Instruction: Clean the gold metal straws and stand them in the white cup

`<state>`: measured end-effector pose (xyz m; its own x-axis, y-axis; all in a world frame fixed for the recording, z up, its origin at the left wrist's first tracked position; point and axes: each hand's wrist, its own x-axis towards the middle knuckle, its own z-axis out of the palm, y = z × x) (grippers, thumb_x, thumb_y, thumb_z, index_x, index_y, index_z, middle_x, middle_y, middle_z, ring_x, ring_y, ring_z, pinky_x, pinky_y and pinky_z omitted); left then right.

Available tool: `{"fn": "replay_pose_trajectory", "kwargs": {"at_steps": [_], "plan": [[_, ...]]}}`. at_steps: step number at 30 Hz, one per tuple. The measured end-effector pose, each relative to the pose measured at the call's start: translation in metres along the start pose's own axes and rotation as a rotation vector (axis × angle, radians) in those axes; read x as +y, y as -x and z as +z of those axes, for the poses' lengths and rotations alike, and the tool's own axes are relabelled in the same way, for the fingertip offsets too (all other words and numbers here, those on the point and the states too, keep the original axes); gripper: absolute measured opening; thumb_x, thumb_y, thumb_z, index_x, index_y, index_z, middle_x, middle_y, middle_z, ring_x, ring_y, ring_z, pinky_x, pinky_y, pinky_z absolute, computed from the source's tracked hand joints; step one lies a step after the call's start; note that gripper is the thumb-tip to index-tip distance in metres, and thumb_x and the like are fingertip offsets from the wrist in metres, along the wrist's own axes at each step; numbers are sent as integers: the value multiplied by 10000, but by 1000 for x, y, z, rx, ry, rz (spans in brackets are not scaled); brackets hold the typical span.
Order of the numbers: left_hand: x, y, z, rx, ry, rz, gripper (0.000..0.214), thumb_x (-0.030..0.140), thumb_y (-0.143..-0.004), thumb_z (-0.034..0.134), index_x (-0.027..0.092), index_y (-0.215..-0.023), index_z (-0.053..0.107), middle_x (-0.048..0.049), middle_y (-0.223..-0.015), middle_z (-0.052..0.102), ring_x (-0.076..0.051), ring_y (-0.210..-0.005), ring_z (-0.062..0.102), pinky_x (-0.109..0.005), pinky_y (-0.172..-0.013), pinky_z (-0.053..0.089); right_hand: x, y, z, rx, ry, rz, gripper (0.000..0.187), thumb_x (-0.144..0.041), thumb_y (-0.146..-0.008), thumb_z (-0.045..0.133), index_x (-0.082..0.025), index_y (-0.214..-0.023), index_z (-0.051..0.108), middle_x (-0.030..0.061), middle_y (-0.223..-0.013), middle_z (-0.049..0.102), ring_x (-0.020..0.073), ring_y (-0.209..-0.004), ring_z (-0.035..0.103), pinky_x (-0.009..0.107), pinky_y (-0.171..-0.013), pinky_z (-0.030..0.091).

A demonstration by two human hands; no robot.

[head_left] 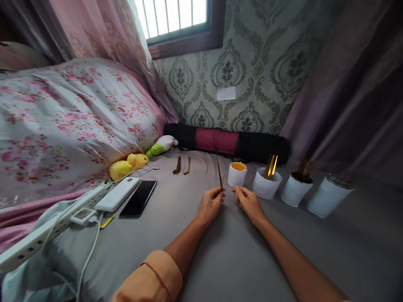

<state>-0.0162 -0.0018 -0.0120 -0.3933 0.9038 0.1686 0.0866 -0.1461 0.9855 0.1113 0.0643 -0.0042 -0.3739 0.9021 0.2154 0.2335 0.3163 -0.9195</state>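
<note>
My left hand [211, 202] is closed in a pinch on the lower end of a thin brown stick [218, 168] that points up and away over the grey sheet [220, 251]. Just to its right, my right hand [247, 199] has its fingers curled together; whether it holds anything is hidden. Right behind my hands stands a white cup with yellow filling [236, 173]. Beside it is a second white cup [266, 183] with gold pieces sticking out. Two short brown-gold sticks [182, 165] lie on the sheet to the left.
Two more white cups [295, 188] [328, 195] stand at the right. A black and red roll [226, 143] lies along the wall. A black phone [139, 198], white power bank [117, 193], power strip [47, 233], yellow plush toy [128, 165] and flowered quilt [69, 121] are at the left.
</note>
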Motion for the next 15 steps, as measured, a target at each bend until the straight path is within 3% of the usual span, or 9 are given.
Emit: {"fn": "replay_pose_trajectory", "kwargs": {"at_steps": [8, 15], "plan": [[5, 15, -1, -69, -371, 319, 274, 204, -797, 405, 180, -941, 637, -72, -832, 614, -154, -771, 538, -246, -722, 395, -24, 5, 2, -69, -144, 9, 484, -559, -747, 409, -133, -906, 577, -17, -569, 440, 76, -419, 356, 198, -368, 269], [4, 19, 0, -175, -512, 422, 317, 200, -841, 324, 180, -998, 598, -79, -830, 576, -144, -770, 523, -229, -711, 380, -32, 3, -2, -13, -90, -9, 421, -517, -731, 469, -130, -848, 584, -25, -518, 439, 70, -404, 351, 201, -371, 273]]}}
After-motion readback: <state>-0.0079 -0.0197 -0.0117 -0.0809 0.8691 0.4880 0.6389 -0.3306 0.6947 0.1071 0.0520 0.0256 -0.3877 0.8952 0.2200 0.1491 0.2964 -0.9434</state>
